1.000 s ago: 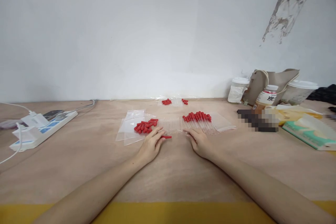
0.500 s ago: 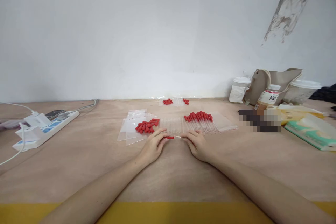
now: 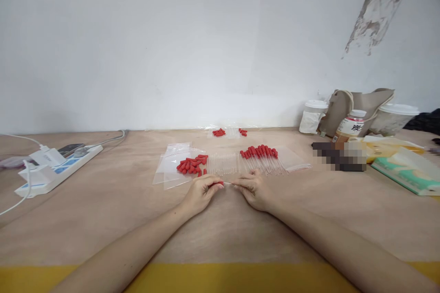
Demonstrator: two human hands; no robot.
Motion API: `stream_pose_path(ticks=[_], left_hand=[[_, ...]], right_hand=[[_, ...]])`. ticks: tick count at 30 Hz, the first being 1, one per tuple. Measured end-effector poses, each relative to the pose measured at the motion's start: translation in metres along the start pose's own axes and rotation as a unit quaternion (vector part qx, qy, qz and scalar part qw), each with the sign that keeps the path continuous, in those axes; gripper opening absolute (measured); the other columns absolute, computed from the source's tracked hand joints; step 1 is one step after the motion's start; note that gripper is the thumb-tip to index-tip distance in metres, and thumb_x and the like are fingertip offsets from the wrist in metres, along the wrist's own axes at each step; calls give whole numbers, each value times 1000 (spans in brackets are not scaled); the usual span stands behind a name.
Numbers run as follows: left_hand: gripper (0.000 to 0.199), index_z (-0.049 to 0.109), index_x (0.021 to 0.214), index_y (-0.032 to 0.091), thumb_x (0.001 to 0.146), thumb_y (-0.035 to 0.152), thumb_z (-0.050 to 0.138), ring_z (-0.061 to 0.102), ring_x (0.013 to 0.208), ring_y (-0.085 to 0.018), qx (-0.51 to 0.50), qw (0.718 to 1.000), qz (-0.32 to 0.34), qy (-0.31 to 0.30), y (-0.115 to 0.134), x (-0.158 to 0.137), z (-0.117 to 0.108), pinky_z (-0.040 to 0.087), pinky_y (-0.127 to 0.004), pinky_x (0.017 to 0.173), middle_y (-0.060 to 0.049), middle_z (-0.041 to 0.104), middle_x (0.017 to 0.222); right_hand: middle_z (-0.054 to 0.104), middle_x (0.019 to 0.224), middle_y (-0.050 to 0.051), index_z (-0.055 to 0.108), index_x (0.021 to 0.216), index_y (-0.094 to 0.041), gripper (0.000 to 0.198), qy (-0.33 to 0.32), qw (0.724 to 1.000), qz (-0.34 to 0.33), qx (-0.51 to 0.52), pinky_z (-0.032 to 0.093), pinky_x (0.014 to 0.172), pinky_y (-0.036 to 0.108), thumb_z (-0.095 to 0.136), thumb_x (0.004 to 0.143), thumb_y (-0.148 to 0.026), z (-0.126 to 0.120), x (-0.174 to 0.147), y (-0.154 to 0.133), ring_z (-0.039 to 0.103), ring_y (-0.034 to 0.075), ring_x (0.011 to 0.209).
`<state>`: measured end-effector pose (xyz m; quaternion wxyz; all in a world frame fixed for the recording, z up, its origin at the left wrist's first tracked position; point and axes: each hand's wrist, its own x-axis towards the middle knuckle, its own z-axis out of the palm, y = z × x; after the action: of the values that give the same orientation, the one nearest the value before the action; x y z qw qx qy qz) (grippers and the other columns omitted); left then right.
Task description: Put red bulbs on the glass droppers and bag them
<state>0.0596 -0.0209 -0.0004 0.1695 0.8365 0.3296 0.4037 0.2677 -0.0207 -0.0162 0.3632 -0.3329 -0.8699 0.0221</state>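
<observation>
My left hand (image 3: 202, 192) pinches a red rubber dropper bulb (image 3: 221, 183), mostly hidden by the fingers. From the other side, my right hand (image 3: 253, 190) pinches a thin clear dropper tube (image 3: 228, 183), whose end meets the bulb. How far the tube is inside the bulb is hidden. Loose red bulbs (image 3: 190, 165) lie in a heap on clear plastic bags (image 3: 172, 177) beyond my left hand. Bare clear tubes (image 3: 222, 164) lie side by side in the middle. Behind my right hand, several droppers with red bulbs fitted (image 3: 261, 153) lie in a row on another clear bag (image 3: 294, 162).
More red bulbs (image 3: 219, 132) and small clear pieces lie on plastic near the wall. At left is a power strip (image 3: 74, 169) with chargers and cables. Cups, a bottle (image 3: 350, 128), a bag (image 3: 338, 105) and a green tissue pack (image 3: 405, 171) stand or lie at right.
Both hands have come slightly nearer the body, still holding the bulb and tube. Less of the bulb shows beyond my left fingers, and the right fingers have shifted slightly left.
</observation>
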Motion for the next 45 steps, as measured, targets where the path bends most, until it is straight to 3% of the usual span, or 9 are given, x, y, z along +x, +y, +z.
stream_pose_path(ticks=[5,11,21,29,31,33,35,40,45], left_hand=[[16,63,82,18,85,25,49,57,70,-13,47,997,20,-55,6,-2,-1,42,-24,66,-2,63,76],[19,62,79,19,85,32,50,52,65,-13,159,984,58,-47,5,-5,-1,32,-33,78,0,63,69],[15,60,80,18,84,29,50,53,70,-14,175,979,81,-72,7,-6,1,29,-35,84,-1,62,72],[17,65,80,23,80,37,57,56,72,-14,153,985,49,-63,-1,-1,-8,26,-37,89,1,67,73],[20,64,89,24,77,40,59,56,78,-16,157,984,43,-68,-4,-2,-12,28,-37,88,0,67,79],[37,58,106,25,74,41,62,53,89,-20,161,985,24,-51,-6,-3,-14,32,-37,85,-4,64,92],[48,50,116,23,73,39,63,50,95,-22,158,987,3,-33,-9,-5,-15,36,-36,83,-6,59,102],[13,61,91,21,80,26,55,52,88,-19,152,986,32,-60,-8,-5,-13,39,-33,80,-5,58,95],[9,62,83,21,81,24,54,53,83,-18,190,979,45,-51,-8,-5,-12,39,-34,77,-3,60,89]], right_hand=[[64,82,0,63,96,-27,28,-14,998,-33,-57,24,77,32,41,85,-16,-4,-1,7,52,10,67],[60,71,1,64,82,-20,24,8,995,-33,-92,22,72,31,41,82,-12,0,-4,-5,45,9,61],[56,63,1,62,76,-17,23,31,997,-36,-65,22,71,30,40,84,-16,17,-5,-9,44,9,60],[61,80,4,62,86,-20,18,-31,980,-53,-187,22,75,33,45,81,-14,-8,0,-18,48,15,78],[61,82,5,62,87,-19,20,-54,972,-49,-223,22,75,35,47,77,-11,-16,-1,-18,48,17,79],[62,81,6,64,84,-19,20,-58,970,-3,-235,22,75,35,46,77,-13,-23,0,-15,49,17,78],[63,79,5,64,78,-20,20,-32,968,97,-231,22,74,34,45,79,-19,-29,4,-7,50,17,78],[63,67,2,62,63,-20,31,13,918,348,-189,24,73,33,39,80,-31,-40,25,25,53,16,68],[63,67,4,59,62,-18,30,-1,887,402,-228,23,75,36,39,78,-32,-32,40,42,55,18,67]])
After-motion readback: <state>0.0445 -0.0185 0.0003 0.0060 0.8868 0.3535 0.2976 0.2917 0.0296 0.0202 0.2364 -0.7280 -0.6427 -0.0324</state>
